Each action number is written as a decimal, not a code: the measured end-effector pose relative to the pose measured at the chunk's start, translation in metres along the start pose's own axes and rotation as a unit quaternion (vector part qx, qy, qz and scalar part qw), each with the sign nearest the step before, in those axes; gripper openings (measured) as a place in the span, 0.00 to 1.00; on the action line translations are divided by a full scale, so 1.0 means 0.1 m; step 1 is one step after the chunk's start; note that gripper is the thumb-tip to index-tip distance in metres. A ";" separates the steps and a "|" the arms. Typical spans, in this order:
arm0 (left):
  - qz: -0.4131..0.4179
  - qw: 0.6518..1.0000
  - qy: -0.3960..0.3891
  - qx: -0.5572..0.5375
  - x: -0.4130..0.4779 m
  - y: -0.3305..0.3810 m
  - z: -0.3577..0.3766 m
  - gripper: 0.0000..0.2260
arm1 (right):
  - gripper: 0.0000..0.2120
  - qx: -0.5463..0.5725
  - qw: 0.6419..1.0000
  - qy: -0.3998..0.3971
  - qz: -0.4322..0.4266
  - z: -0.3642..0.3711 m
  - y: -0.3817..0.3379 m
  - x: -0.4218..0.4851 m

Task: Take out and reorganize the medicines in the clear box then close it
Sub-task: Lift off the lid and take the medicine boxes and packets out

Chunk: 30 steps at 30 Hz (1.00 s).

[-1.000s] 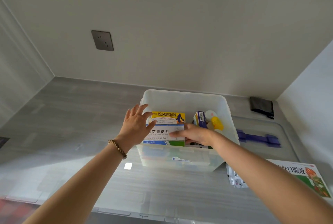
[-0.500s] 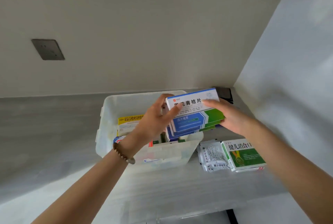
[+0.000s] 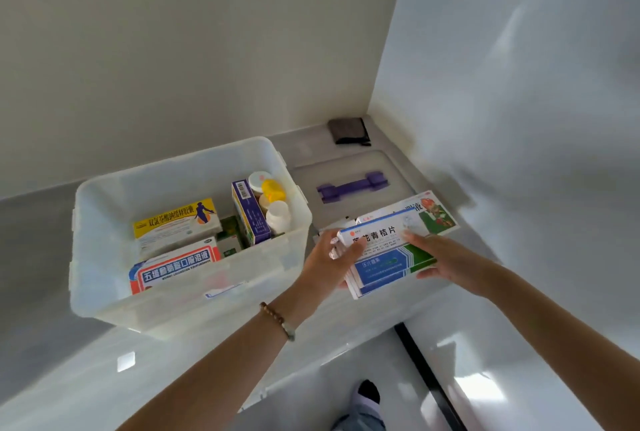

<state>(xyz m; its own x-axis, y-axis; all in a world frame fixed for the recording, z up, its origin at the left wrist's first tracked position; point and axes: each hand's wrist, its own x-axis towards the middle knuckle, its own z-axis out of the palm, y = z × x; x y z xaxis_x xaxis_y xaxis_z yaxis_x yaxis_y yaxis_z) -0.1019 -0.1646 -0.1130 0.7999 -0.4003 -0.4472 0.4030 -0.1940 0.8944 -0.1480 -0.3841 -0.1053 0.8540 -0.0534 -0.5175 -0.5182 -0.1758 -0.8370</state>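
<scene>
Moved: the blue boxes (image 3: 388,257) have gone from above the clear box (image 3: 104,250) to its right, low over the tabletop (image 3: 41,240).
Left hand (image 3: 332,257): grips the stack's left end.
Right hand (image 3: 446,261): grips the right end, so the stack travels as one.
Room: green box (image 3: 438,216) beneath; lid (image 3: 349,164) behind; front edge and right wall close.

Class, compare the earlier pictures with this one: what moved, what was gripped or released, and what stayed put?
Both hands lifted the blue-and-green medicine boxes out of the clear box and carried them right, over the green box beside it. The left hand and right hand hold them now; nothing released. Clear box, yellow box, bottles and lid stayed.
</scene>
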 end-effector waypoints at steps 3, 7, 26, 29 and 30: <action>-0.104 0.993 -0.024 -0.051 0.02 -0.31 -0.01 0.21 | 0.25 -0.019 0.999 -0.019 0.025 0.15 0.26 0.02; -0.187 0.976 -0.022 -0.108 0.03 -0.63 -0.13 0.14 | 0.28 -0.024 0.998 -0.007 0.052 0.43 0.46 0.13; -0.215 0.969 0.099 0.068 0.29 -1.23 -0.42 0.19 | 0.14 -0.061 0.992 0.094 0.058 0.97 0.91 0.51; -0.209 0.970 0.100 0.070 0.31 -1.23 -0.42 0.21 | 0.13 -0.071 0.991 0.093 0.056 0.97 0.91 0.52; -0.209 0.970 0.098 0.072 0.31 -1.23 -0.42 0.21 | 0.12 -0.073 0.991 0.092 0.057 0.97 0.91 0.51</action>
<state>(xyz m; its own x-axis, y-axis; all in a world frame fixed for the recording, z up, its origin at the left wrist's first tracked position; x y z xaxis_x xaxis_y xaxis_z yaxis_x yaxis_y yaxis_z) -0.1083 -0.1157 -0.2367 0.6553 -0.0844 -0.7506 0.6550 -0.4315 0.6204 -0.1557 -0.3078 -0.2254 0.7908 -0.2570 -0.5555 -0.6117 -0.2983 -0.7327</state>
